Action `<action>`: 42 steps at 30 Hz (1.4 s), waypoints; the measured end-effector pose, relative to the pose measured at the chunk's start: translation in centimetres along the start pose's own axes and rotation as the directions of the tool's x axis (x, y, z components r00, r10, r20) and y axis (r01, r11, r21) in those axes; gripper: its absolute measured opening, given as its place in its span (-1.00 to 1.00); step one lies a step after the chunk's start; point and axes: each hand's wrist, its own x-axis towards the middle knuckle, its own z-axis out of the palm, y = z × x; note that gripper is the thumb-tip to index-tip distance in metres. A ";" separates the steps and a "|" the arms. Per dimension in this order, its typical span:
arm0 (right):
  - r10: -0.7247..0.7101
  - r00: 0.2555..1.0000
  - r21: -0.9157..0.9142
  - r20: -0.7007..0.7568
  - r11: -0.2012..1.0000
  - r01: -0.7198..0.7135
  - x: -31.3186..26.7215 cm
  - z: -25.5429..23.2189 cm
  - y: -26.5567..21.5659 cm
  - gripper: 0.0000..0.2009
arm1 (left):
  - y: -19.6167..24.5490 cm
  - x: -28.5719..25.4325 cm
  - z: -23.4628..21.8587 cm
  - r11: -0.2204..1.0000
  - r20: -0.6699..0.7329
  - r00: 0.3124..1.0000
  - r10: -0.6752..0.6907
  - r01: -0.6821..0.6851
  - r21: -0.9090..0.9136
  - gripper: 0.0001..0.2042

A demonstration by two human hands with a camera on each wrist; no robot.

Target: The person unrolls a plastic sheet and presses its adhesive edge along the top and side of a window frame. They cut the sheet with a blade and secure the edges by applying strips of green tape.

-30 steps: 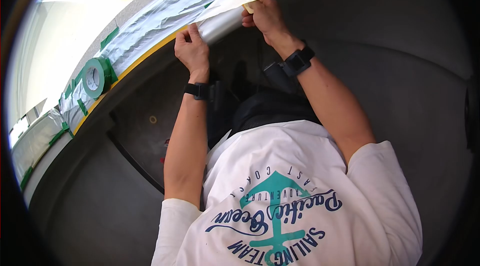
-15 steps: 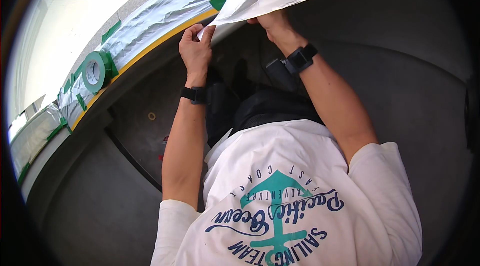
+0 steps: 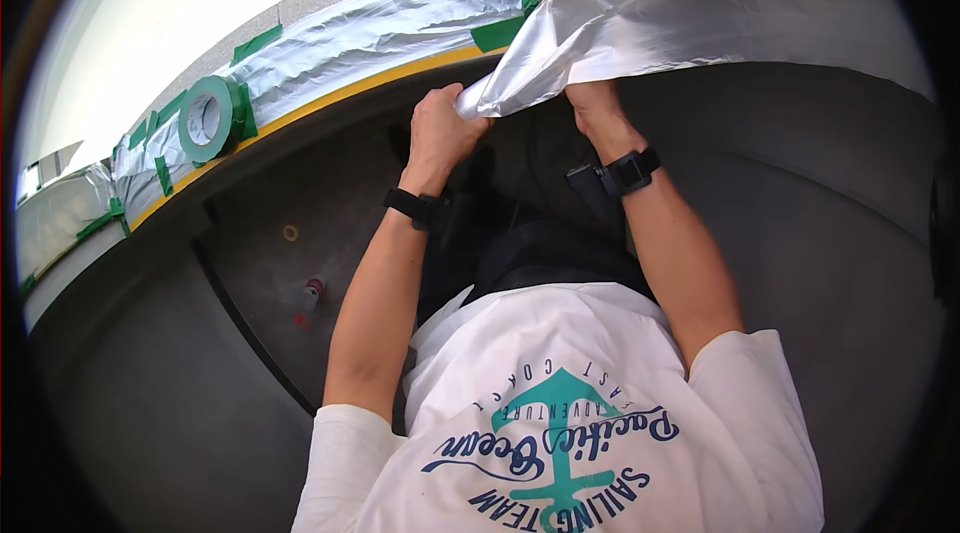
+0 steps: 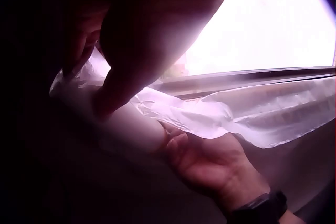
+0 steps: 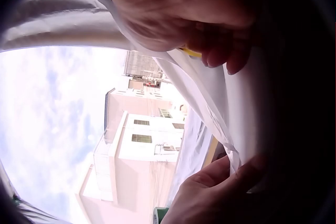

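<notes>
A large silver plastic sheet (image 3: 700, 13) hangs over the upper right of the head view, with its lower edge across both hands. My left hand (image 3: 447, 133) pinches its gathered corner; in the left wrist view, the thumb presses on a pale rolled part of the sheet (image 4: 126, 124). My right hand (image 3: 598, 111) is partly hidden under the sheet in the head view. Its curled fingers hold the other end of the roll, as the left wrist view shows. A bit of something yellow (image 5: 190, 52) shows by those fingers in the right wrist view.
Crinkled silver sheeting (image 3: 370, 43) covers the curved ledge, fixed with green tape pieces and edged by a yellow tape strip (image 3: 350, 91). A green tape roll (image 3: 207, 120) stands on it. A small ring (image 3: 290, 233) and a red-capped bottle (image 3: 313, 291) lie on the dark floor.
Both hands have moved lower and to the right in the head view, drawing the sheet down. More of the silver sheet now spreads over the upper right and covers the right fingers.
</notes>
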 end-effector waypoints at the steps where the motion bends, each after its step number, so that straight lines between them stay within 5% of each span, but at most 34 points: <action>1: -0.018 1.000 -0.033 -0.013 0.999 0.018 0.5 -0.4 1.1 -0.67 | 0.3 0.0 -0.3 0.998 0.044 0.999 0.018 -0.021 0.067 -0.36; 3: 0.029 1.000 -0.021 0.008 0.999 -0.028 0.6 -0.8 1.3 -0.66 | 0.9 -0.7 -0.9 0.997 0.030 0.999 0.017 -0.019 0.075 -0.48; 5: -0.071 0.997 -0.035 -0.016 0.997 0.071 1.2 -1.5 3.3 -0.61 | 0.8 -1.1 -0.6 0.987 -0.018 0.995 0.098 -0.095 0.131 -0.52; 7: -0.078 0.996 -0.186 0.039 0.979 0.084 2.9 -4.1 6.7 -0.58 | 0.0 -1.1 0.2 0.982 -0.100 0.978 0.184 -0.179 0.065 -0.55; 9: -0.167 0.982 -0.034 -0.084 0.986 0.165 0.9 -2.0 4.1 -0.76 | -0.4 -1.4 0.8 0.978 -0.135 0.977 0.164 -0.179 -0.107 -0.57; 11: -0.061 0.998 0.068 -0.035 0.996 0.063 0.7 -2.5 3.6 -0.54 | -0.6 -1.6 1.0 0.947 -0.138 0.981 0.138 -0.171 -0.271 -0.56; 14: 0.002 0.998 0.098 -0.068 0.995 0.005 -0.4 -3.0 3.8 -0.50 | -1.1 -1.3 1.3 0.894 -0.085 0.991 0.107 -0.133 -0.428 -0.53; 20: 0.165 0.981 0.204 -0.103 0.969 -0.142 -1.3 -4.5 3.8 -0.44 | -1.2 -1.4 0.7 0.869 -0.129 0.981 0.147 -0.190 -0.457 -0.48; 22: 0.077 0.996 0.120 -0.043 0.990 -0.071 -1.6 -4.8 3.8 -0.49 | -1.1 -1.3 0.6 0.864 -0.078 0.988 0.137 -0.157 -0.479 -0.46; 32: 0.178 0.981 0.113 -0.078 0.979 -0.169 -2.5 -5.4 2.7 -0.53 | -2.8 0.9 -0.5 0.701 0.212 0.953 0.219 -0.003 -0.713 -0.24; 34: 0.181 0.977 0.116 -0.110 0.979 -0.168 -2.5 -5.0 2.5 -0.57 | -2.9 1.6 -1.1 0.623 0.454 0.870 0.192 0.250 -0.741 -0.28; 35: 0.178 0.974 0.127 -0.138 0.979 -0.161 -2.6 -4.8 2.4 -0.60 | -3.2 1.7 0.1 0.619 0.460 0.867 0.193 0.256 -0.743 -0.28; 37: 0.167 0.980 0.125 -0.111 0.980 -0.153 -2.8 -5.3 2.6 -0.60 | -3.5 2.6 1.9 0.361 0.554 0.818 0.156 0.475 -0.803 -0.28; 38: 0.151 0.985 0.128 -0.079 0.982 -0.140 -3.0 -5.7 2.8 -0.61 | -3.5 2.9 1.3 0.185 0.739 0.647 0.187 0.716 -0.673 -0.39; 42: 0.146 0.985 0.090 -0.097 0.986 -0.137 -2.7 -6.9 3.3 -0.60 | -2.8 3.6 1.1 0.046 0.802 0.576 0.155 0.807 -0.588 -0.42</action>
